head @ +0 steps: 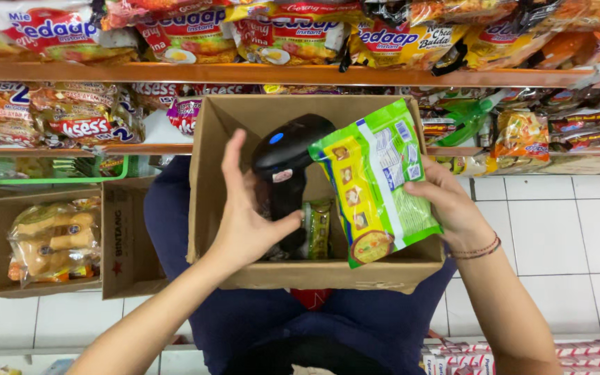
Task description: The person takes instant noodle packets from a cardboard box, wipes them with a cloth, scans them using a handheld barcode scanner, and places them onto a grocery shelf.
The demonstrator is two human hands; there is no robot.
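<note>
Cardboard first, far left: a small open brown cardboard carton (130, 236) on the white tiled floor holds a clear plastic multipack of orange-and-yellow noodle packets (53, 239). Next, my left hand (248, 219) grips a black handheld barcode scanner (286, 173) by its handle; the thumb is curled round the grip and the fingers are spread rather loosely, so the hold looks partial. Centre: a larger open brown cardboard box (314, 274) rests on my lap, with one green packet (319, 229) visible at its bottom, just beside the scanner handle. Right: my right hand (446, 205) pinches the edge of a flat green-and-yellow plastic noodle packet (376, 184), tilted, back panel towards me, above the box and touching the scanner head. Likely faults, as I judge them: the scanner may slip from the loose grip into the box, and the glossy, tilted wrapper may glare or crease, spoiling a reading. Orange metal shelves (279, 73) of packets stand behind.
</note>
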